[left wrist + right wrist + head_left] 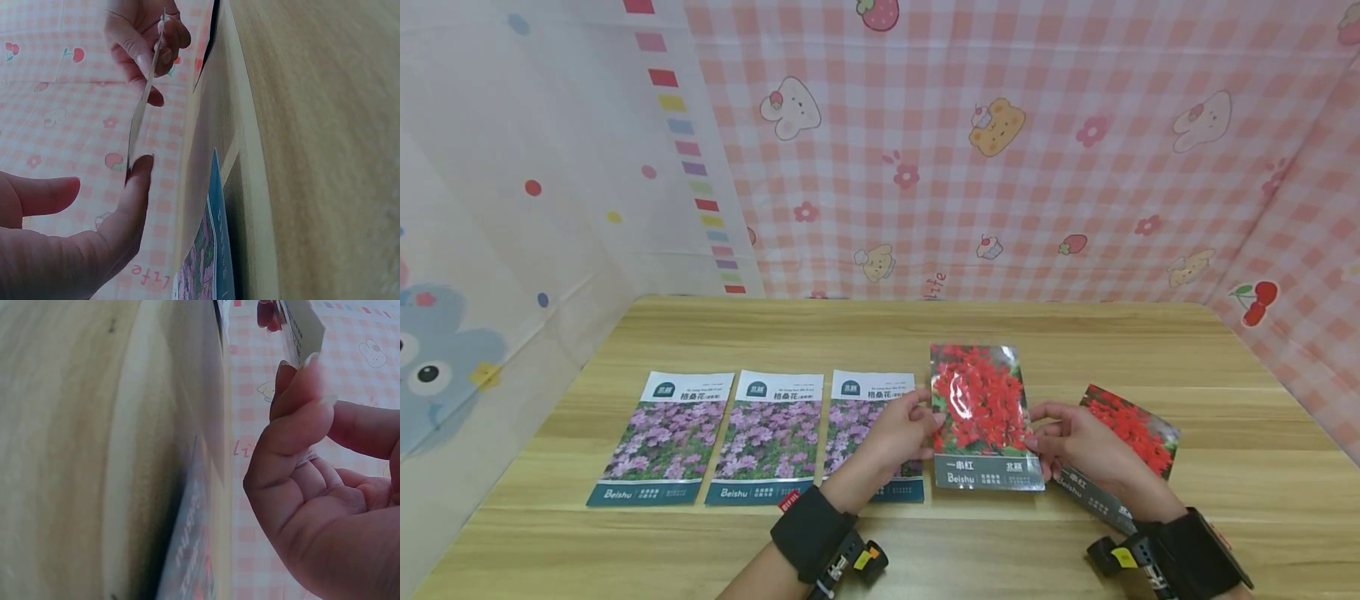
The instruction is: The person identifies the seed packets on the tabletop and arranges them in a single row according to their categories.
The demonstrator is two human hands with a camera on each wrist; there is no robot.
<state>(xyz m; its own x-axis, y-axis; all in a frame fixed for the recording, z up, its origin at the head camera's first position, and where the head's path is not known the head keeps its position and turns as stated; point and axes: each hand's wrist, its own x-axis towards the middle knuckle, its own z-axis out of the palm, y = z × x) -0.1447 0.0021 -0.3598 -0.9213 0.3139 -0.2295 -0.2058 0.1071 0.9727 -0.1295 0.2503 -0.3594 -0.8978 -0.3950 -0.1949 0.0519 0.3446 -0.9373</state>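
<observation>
A glossy red-flower seed packet (977, 408) is held above the table, its printed front facing the head camera. My right hand (1078, 442) pinches its right edge between thumb and fingers. At its left edge is my left hand (902, 425); in the left wrist view its fingertips touch the packet's edge (139, 125) while the thumb stands apart. A second red-flower packet (1131, 437) lies slanted on the table, partly hidden under the right hand and forearm. Three purple-flower packets (662, 442), (771, 442), (868, 392) lie in a row to the left, the nearest partly covered by my left arm.
The wood-grain table (820, 329) ends at the back against a pink checked cloth (1037, 192). A pale cloth (550, 250) closes the left side. Both wrists wear black bands with small cameras, the left band (812, 533) close above the table.
</observation>
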